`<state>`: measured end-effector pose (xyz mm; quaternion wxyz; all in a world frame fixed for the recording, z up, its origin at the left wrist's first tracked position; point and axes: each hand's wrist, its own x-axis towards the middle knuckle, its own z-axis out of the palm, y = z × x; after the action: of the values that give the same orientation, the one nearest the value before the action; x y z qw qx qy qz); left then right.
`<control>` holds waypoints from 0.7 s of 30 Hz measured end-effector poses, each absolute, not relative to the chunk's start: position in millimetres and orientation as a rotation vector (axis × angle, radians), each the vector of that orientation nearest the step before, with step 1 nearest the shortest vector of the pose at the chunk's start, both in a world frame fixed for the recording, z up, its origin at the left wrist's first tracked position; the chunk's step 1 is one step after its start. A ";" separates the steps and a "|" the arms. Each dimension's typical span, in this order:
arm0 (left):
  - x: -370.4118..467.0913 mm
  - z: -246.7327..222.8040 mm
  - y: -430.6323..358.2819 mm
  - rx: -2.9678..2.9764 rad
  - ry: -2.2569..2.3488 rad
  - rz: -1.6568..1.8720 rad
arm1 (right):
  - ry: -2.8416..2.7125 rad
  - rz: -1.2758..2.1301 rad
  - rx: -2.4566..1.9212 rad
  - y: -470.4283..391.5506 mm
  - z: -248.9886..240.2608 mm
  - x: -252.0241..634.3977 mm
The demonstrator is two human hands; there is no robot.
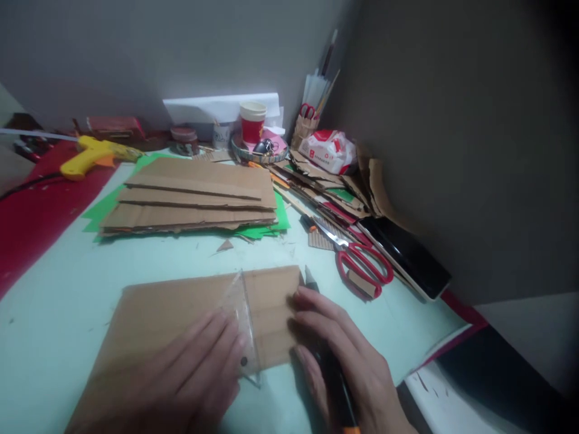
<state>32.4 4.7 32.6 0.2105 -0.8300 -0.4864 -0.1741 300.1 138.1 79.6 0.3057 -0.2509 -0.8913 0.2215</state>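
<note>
2 bare hands rest on a flat brown cardboard sheet (181,307) that lies on the pale green table (54,301), close to the person. The left hand (194,374) lies flat with fingers spread, pressing a clear plastic ruler (242,319) onto the sheet, while the right hand (344,355) has its fingers curled around a black knife with an orange end (337,386), its tip at the sheet's right edge. Red scissors (362,265) lie just to the right, and 1 stack of cardboard (194,199) and a yellow glue gun (93,154) sit farther back.
</note>
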 end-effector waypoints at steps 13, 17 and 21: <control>-19.4 40.3 -27.5 -2.340 -1.332 -0.337 | -2.473 0.349 -0.513 139.3 76.0 296.4; -30.0 45.3 -32.1 -2.321 -1.278 -0.332 | -2.536 0.418 -0.557 137.3 77.4 297.4; -35.3 46.6 -30.8 -2.331 -1.226 -0.297 | -2.529 0.379 -0.642 147.1 84.6 293.8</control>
<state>-35.3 -30.8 46.6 0.2433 -0.8531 -0.4486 -0.1087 293.8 147.1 84.6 0.2499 -0.2357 -0.9288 0.1392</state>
